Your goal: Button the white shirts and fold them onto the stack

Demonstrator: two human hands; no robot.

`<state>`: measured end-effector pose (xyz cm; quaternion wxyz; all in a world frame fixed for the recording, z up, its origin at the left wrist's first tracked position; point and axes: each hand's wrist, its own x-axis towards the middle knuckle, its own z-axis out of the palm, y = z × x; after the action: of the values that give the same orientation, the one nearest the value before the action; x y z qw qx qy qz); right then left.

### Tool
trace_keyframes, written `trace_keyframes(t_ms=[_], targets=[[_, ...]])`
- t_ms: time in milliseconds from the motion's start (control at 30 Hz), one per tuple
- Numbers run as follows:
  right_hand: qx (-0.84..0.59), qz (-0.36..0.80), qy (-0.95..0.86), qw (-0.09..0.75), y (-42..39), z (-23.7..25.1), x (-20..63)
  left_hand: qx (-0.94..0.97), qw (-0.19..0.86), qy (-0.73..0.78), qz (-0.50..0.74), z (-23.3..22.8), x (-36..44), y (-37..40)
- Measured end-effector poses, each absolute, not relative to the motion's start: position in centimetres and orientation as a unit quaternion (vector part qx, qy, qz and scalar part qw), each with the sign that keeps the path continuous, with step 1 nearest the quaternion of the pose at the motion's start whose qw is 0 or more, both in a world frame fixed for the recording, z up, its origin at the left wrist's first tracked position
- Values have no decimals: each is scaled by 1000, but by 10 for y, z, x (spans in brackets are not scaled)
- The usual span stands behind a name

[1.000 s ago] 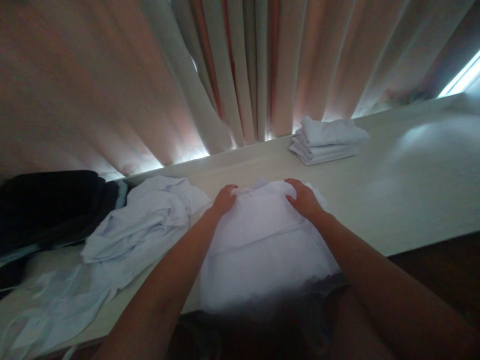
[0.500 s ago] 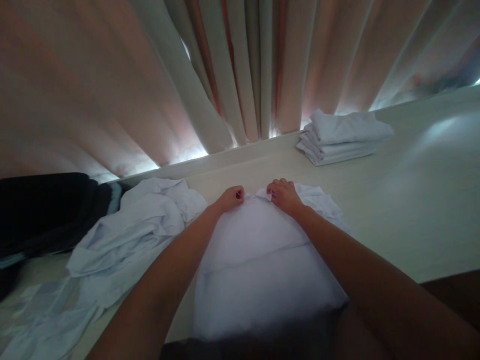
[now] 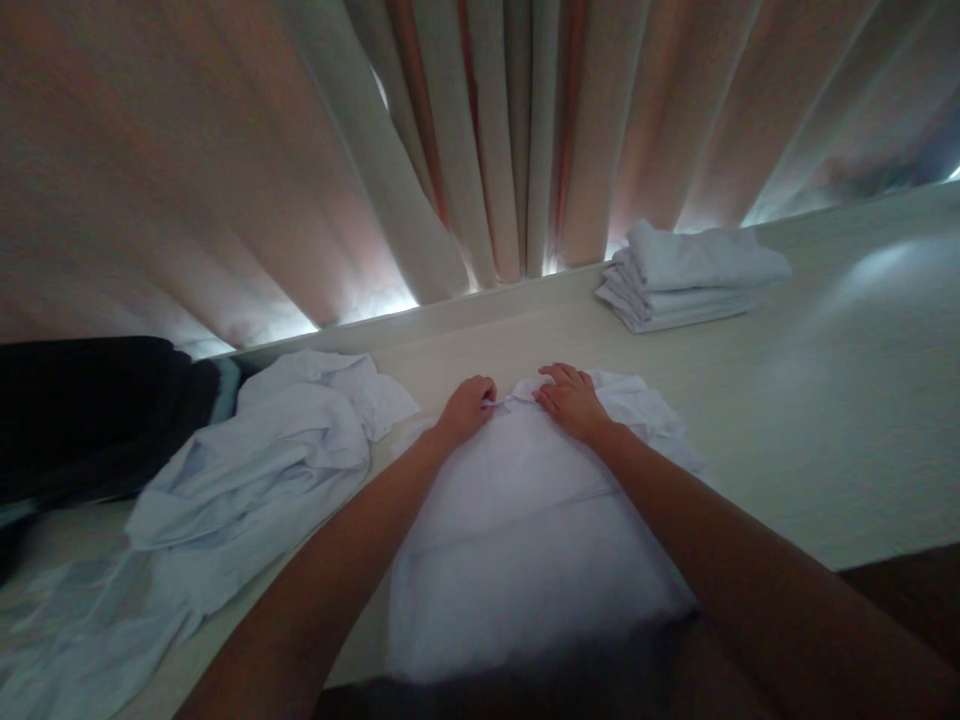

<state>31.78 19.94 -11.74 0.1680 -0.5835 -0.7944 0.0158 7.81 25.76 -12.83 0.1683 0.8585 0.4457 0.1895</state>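
A white shirt (image 3: 510, 530) lies spread in front of me, its near end reaching the table's front edge. At its far end, my left hand (image 3: 469, 407) is closed, pinching the fabric edge between thumb and fingers. My right hand (image 3: 574, 400) rests just to the right on the same far edge, its fingers stretched out and apart over the cloth. A small raised fold of fabric runs between the two hands. Bunched cloth of the shirt shows beyond my right wrist.
A crumpled heap of white clothing (image 3: 277, 470) lies on the left, beside a stack of dark folded cloth (image 3: 82, 420). White folded garments (image 3: 697, 275) are piled at the back right of the pale table (image 3: 825, 400). Long curtains (image 3: 510, 140) hang behind the table.
My right hand's fingers have straightened from a more curled pose. My left hand has turned slightly, still at the shirt's far edge. The view has shifted a little.
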Motion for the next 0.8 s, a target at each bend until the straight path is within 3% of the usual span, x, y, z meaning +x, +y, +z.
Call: trace_keyframes(t_ms=[267, 400, 600, 800], targets=[[-621, 29, -764, 172, 202, -116, 310, 887, 189, 396, 143, -133, 67, 222], [-668, 44, -728, 151, 205, -125, 311, 865, 208, 427, 161, -136, 57, 238], [-648, 78, -749, 112, 209, -124, 314, 888, 275, 356, 97, -125, 59, 262], [-620, 37, -763, 181, 207, -97, 313, 873, 265, 374, 165, -98, 57, 270]])
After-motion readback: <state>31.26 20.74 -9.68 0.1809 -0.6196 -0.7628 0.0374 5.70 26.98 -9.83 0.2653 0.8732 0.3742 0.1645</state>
